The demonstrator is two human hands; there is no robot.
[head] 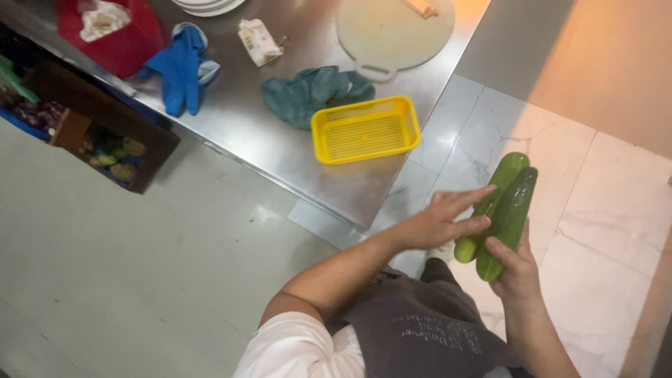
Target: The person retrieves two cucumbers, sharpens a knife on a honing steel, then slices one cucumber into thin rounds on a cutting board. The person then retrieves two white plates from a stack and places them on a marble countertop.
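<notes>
Right hand [516,271] grips the lower ends of two cucumbers [505,210], long axes slanting up and away; left hand [442,220], fingers extended, lies flat on them; yellow basket [365,129] apparently empty on worktop [245,122] beyond

Commercial kitchen, steel worktop [294,150], chopping board [392,31]

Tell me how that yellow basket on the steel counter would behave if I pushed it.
The yellow basket looks like thin slotted plastic and holds nothing, so it is probably light and would slide easily on the smooth steel counter. It is low and wide, so tipping seems unlikely. It sits close to the counter's edge, so a hard push might send it off.
</notes>
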